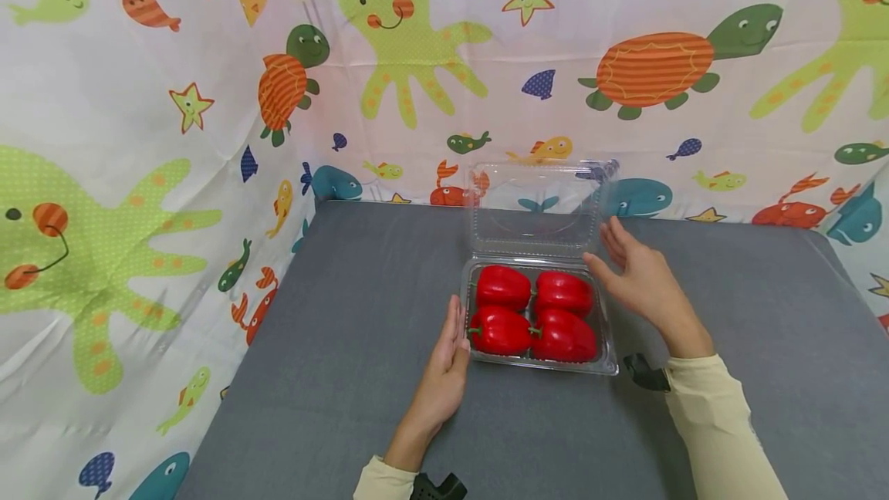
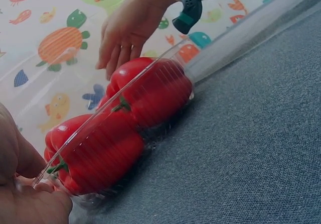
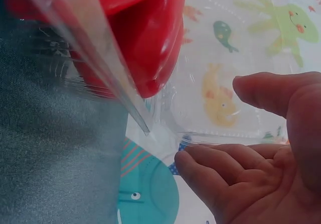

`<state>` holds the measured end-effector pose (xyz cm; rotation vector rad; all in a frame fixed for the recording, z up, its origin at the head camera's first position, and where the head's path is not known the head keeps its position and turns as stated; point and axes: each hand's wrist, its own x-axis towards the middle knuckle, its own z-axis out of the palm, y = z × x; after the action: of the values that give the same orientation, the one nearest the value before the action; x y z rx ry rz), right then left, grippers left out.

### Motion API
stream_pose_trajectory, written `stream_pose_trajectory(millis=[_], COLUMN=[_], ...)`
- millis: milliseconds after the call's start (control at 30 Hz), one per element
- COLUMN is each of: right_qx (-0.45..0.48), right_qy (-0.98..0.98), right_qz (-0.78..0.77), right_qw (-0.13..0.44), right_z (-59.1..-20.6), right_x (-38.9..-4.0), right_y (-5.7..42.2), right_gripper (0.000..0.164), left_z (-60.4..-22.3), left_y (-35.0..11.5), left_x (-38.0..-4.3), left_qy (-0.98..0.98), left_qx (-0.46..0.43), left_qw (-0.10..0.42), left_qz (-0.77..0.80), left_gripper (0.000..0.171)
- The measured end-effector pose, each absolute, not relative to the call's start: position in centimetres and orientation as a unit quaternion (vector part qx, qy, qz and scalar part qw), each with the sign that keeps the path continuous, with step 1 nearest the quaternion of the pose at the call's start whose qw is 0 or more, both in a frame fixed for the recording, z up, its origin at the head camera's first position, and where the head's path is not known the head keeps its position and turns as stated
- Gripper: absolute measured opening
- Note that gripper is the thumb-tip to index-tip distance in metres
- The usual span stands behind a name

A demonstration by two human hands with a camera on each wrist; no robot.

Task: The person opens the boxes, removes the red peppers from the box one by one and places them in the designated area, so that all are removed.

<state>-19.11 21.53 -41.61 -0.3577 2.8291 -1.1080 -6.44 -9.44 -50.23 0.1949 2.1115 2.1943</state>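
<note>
Several glossy red bell peppers (image 1: pixel 562 294) with green stems lie in two rows inside a clear plastic clamshell container (image 1: pixel 542 366). Its hinged lid (image 1: pixel 538 234) stands raised at the back. Along the container's left wall my left hand (image 1: pixel 443 373) rests with straight fingers; in the left wrist view its thumb and fingertips are right at the rim beside a pepper (image 2: pixel 98 153). My right hand (image 1: pixel 646 280) is by the lid's right edge near the hinge, fingers extended and thumb apart. The right wrist view shows that palm (image 3: pixel 266 184) with nothing in it, the clear lid behind.
A grey cloth (image 1: pixel 361 315) covers the table. Behind and to the left hangs a white curtain (image 1: pixel 444 37) printed with sea animals, meeting the table's back edge just behind the lid. Dark wrist devices (image 1: pixel 646 373) sit at both sleeve cuffs.
</note>
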Motion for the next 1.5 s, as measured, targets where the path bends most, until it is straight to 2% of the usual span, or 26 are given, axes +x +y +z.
stream_pose_trajectory(millis=[733,1500], right_qx=[-0.126,-0.122], right_qy=[0.917,0.921], right_qz=[-0.376,-0.359], right_qw=[0.05,0.087], right_z=[-42.1,-42.6], right_x=[-19.7,-20.6], right_y=[21.3,21.4], right_gripper=[0.105,0.106], left_z=[-50.3,-50.3], left_y=[-9.4,-9.5], left_x=[-6.5,-6.4], left_qy=[0.685,0.685], left_qx=[0.067,0.068], left_qw=[0.038,0.043], left_qz=[0.724,0.724], left_gripper=[0.074,0.072])
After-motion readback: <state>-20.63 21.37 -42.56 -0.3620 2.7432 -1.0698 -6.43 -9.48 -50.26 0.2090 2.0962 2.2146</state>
